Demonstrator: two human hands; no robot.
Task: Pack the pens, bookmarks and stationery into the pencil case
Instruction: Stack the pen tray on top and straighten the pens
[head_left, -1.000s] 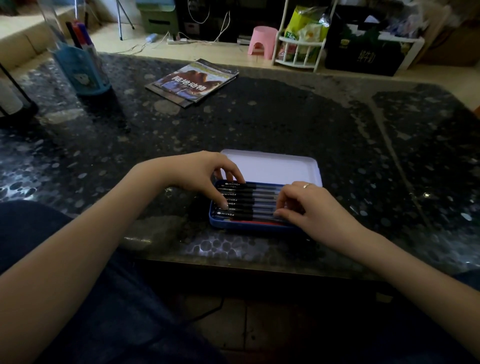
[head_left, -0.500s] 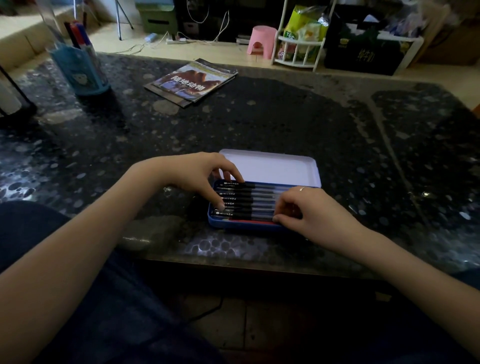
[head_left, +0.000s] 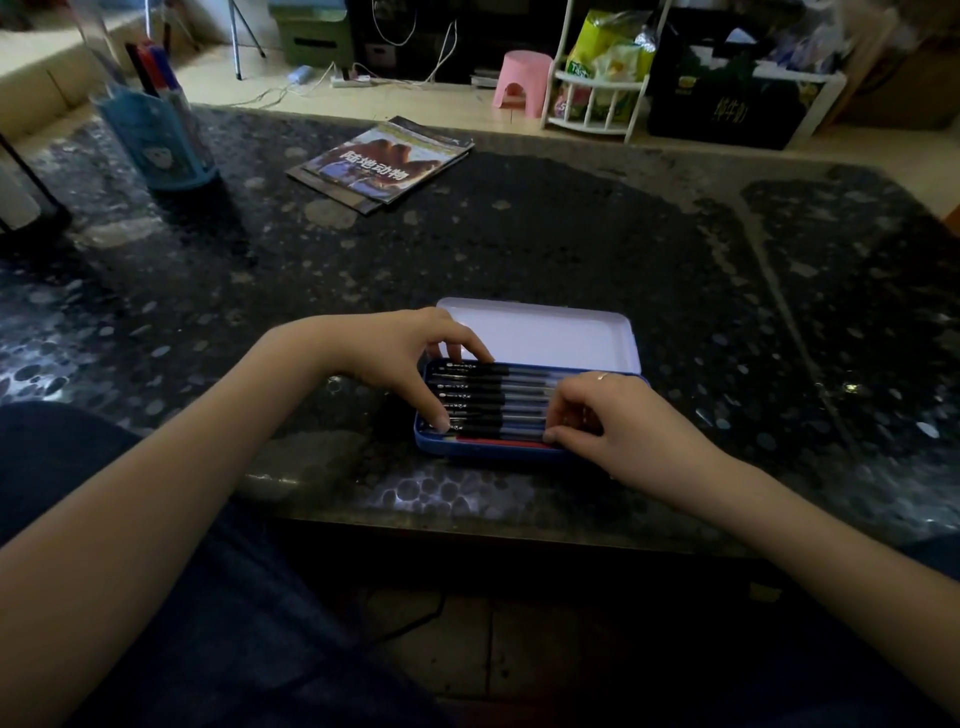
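We see the case (head_left: 488, 451) lying open near the table's (head_left: 571, 249) front edge, its white lid (head_left: 545, 335) folded back flat behind it. A row of black pens (head_left: 498, 397) lies side by side in the tray, with a red strip (head_left: 498, 440) along the near wall. Our left hand (head_left: 395, 353) arches over the tray's left end, fingers spread, thumb tip pressing on the nearest pens and a fingertip on the farthest. Our right hand (head_left: 618, 426) covers the right end, fingers curled onto the pens; whether it pinches one we cannot tell. A magazine (head_left: 384, 161) and a blue holder (head_left: 161, 140) sit well behind.
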